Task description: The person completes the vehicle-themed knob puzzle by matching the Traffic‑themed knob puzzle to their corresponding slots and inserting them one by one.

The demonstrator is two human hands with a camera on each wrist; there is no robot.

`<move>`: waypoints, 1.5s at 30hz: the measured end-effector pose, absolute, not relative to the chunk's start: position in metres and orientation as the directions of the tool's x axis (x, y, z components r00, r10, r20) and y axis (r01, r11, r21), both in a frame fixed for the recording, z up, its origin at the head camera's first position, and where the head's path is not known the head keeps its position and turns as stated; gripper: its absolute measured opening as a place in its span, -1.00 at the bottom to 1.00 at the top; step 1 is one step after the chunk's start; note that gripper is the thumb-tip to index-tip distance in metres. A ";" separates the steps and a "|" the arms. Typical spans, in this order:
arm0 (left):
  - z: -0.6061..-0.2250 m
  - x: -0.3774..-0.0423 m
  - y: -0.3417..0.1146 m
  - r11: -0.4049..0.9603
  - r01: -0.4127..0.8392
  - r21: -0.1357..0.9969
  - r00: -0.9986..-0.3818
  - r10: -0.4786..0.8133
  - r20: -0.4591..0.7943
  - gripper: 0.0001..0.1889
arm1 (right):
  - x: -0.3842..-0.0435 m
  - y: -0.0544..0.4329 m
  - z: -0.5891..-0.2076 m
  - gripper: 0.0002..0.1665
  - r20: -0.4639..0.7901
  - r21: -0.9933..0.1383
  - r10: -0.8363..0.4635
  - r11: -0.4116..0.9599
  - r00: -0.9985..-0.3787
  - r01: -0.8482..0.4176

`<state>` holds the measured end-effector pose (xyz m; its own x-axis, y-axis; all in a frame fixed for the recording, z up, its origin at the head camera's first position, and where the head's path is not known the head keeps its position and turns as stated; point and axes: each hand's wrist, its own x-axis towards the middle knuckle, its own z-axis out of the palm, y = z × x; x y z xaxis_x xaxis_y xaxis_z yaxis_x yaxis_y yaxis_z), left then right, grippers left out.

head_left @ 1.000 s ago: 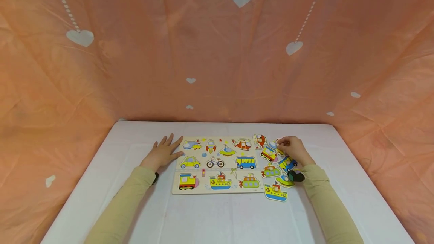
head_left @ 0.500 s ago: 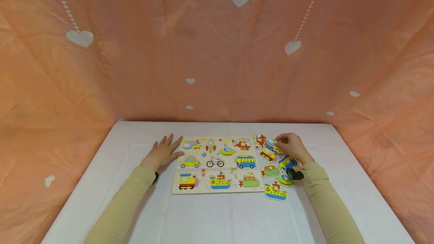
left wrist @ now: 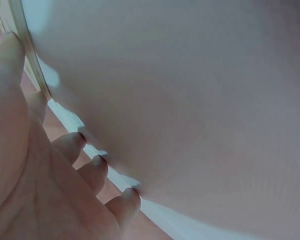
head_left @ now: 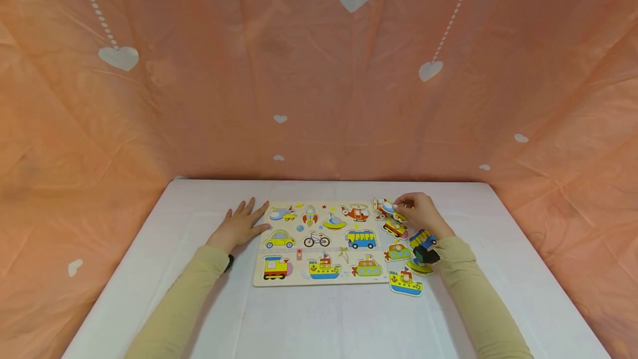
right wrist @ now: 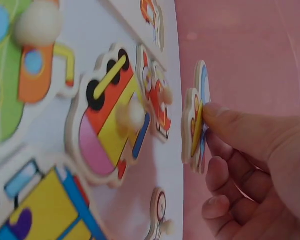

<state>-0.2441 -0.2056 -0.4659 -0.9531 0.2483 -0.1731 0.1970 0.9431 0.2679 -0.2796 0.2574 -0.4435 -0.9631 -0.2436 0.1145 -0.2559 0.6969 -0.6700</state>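
My right hand (head_left: 421,212) pinches a wooden airplane puzzle piece (right wrist: 194,127) by thumb and fingers, raised off the table. From the head view this blue and yellow piece overlaps the red helicopter piece (head_left: 379,209). Just below lies the train piece (head_left: 395,229), with a round knob on top. My left hand (head_left: 239,227) rests with fingers spread at the left side of the puzzle board (head_left: 258,278), its thumb and a finger at the board's edge (left wrist: 32,60) in the left wrist view. Pictures of vehicles cover the board.
Right of the board lie the submarine piece (head_left: 397,251), bus piece (head_left: 422,238), flying saucer piece (head_left: 420,268) and ship piece (head_left: 405,283). A knobbed piece (right wrist: 157,212) lies partly in view below the train in the right wrist view. An orange curtain (head_left: 319,98) hangs behind the table.
My right hand has moved left with the airplane piece, from the far side of the loose pieces to over the helicopter piece. The left hand has stayed in place.
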 end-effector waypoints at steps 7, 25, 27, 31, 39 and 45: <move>-0.467 -0.243 -0.205 0.944 0.203 0.260 -0.954 0.251 -0.165 -0.23 | -0.280 0.242 -0.441 -0.85 0.136 -0.676 -0.293 0.671 -0.946 -0.305; -0.466 -0.244 -0.205 0.942 0.193 0.275 -0.956 0.244 -0.164 -0.23 | -0.296 0.197 -0.443 -0.89 0.136 -0.715 -0.387 0.599 -0.912 -0.361; -0.466 -0.244 -0.205 0.942 0.191 0.277 -0.956 0.243 -0.167 -0.23 | -0.297 0.191 -0.444 -0.89 0.119 -0.723 -0.387 0.597 -0.914 -0.347; -0.467 -0.244 -0.206 0.941 0.194 0.277 -0.955 0.245 -0.166 -0.23 | -0.300 0.179 -0.446 -0.88 0.100 -0.718 -0.395 0.607 -0.913 -0.341; -0.468 -0.245 -0.207 0.941 0.189 0.282 -0.954 0.243 -0.173 -0.23 | -0.299 0.150 -0.445 -0.92 0.128 -0.693 -0.460 0.592 -0.879 -0.411; -0.469 -0.245 -0.207 0.941 0.198 0.275 -0.953 0.250 -0.169 -0.23 | -0.297 0.129 -0.447 -0.92 0.090 -0.704 -0.489 0.585 -0.868 -0.402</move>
<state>-0.2453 -0.2072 -0.4693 -0.9532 0.2502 -0.1695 0.1980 0.9408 0.2751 -0.2966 0.1292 -0.4466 -0.8679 -0.4886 0.0897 -0.4022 0.5849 -0.7044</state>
